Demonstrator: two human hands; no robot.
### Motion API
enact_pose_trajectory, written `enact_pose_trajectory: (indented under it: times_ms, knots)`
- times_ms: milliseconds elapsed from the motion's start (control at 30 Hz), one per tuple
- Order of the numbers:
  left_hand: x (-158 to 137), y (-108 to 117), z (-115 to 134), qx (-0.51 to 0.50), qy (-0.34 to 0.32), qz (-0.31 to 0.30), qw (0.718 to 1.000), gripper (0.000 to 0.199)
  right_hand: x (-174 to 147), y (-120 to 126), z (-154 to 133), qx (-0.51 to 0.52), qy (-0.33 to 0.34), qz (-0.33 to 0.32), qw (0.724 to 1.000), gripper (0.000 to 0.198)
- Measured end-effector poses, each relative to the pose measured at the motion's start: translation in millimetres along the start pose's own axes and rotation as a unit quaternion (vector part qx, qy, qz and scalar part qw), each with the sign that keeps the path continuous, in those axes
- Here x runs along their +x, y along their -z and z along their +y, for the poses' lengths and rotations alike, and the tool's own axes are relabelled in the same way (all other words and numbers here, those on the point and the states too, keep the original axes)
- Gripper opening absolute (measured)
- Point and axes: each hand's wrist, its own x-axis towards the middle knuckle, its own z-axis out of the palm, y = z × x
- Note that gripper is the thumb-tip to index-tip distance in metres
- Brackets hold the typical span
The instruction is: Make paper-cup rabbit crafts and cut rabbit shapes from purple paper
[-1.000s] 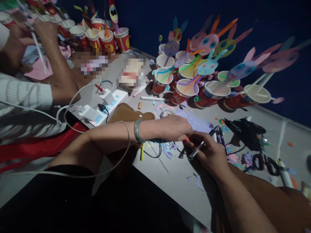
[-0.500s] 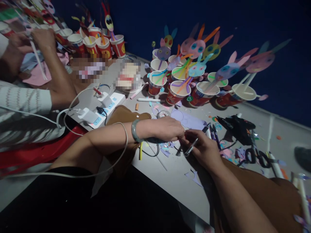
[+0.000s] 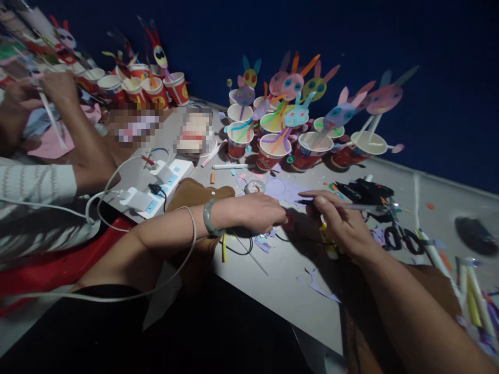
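My left hand, a pale green bangle on its wrist, rests low over the table with its fingers closed. A small reddish piece shows at its fingertips, too small to make out. To its right, my right hand holds a slim pen with a clear barrel, lying nearly level with its dark end pointing left. The two hands are apart. Just beyond them lie a purple paper sheet with round outlines and a roll of tape. Paper scraps lie beneath my left hand.
Paper cups with rabbit-faced figures stand along the back. Black-handled scissors and a black tool like a glue gun lie at right. A power strip with cables sits left, one cable crossing my left forearm. A co-worker's arm is far left.
My right hand has drawn away from my left to the right, and the pen has turned from a slant to nearly level. My left hand stays almost in place. The view has shifted slightly.
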Motion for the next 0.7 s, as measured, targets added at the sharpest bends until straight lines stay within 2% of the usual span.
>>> enact_pose_trajectory:
  times_ms: [67,133,233,433,700]
  knots:
    - [-1.1,3.0,0.3,-0.006,-0.004,-0.019,1.000,0.035,13.7,2.4,-3.4,0.013,-0.004,-0.032,0.999,0.036]
    - [-1.3,4.8,-0.5,-0.012,-0.006,-0.035,0.999,0.039,26.8,2.8,-3.4,0.019,-0.011,-0.094,0.995,0.032]
    - [-0.6,5.6,-3.2,-0.011,-0.004,-0.047,0.999,0.044,41.6,-0.7,3.2,0.013,-0.005,-0.175,0.984,0.041]
    - [2.4,2.9,-10.0,-0.018,-0.014,-0.041,0.999,0.046,53.4,-13.3,18.4,-0.004,0.025,-0.217,0.976,0.042]
    - [5.9,-0.9,-15.4,-0.046,-0.025,-0.031,0.998,0.036,57.8,-12.7,15.0,-0.064,0.043,-0.244,0.967,0.042]
